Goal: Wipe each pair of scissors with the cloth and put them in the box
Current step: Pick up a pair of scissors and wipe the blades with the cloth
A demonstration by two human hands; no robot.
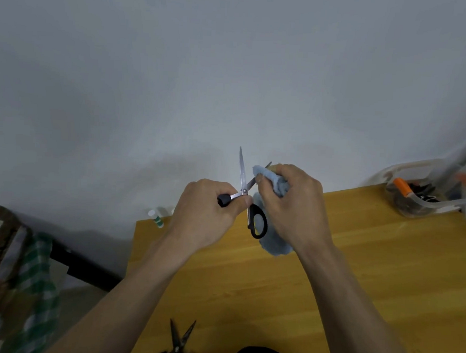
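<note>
- Table [355, 290]: yellow wood, smooth with visible grain. It's your work surface; both hands work raised above its far end, by the pale wall.
- Box [414, 196]: clear plastic tub at the table's far right corner, well apart from your hands. Something with an orange handle and dark items already lie inside. I judge this is the drop-off, so the reach goes right.
- Cloth [272, 247]: light blue, fluffy pile, soft and bunched. Its upper part is wadded in your right hand and the tail hangs below your wrist.
- Right hand [292, 203]: fingers curled tight round the cloth, pinching it over one blade so the pile rubs the steel. Only that blade's tip pokes out past the cloth.
- Left hand [205, 215]: clamped on one black handle loop, which steadies the tool while you wipe.
- Scissors [243, 177]: held in air between your hands, blades spread, so each bright steel blade is reachable on its own. The bare blade points up; the other black plastic loop hangs free.
- Second scissors [178, 343]: all-dark metal, blades parted, lying flat at the near table edge. Apparently next in line.
- Small white-and-green bottle [156, 218]: at the table's far left edge, not in play.
</note>
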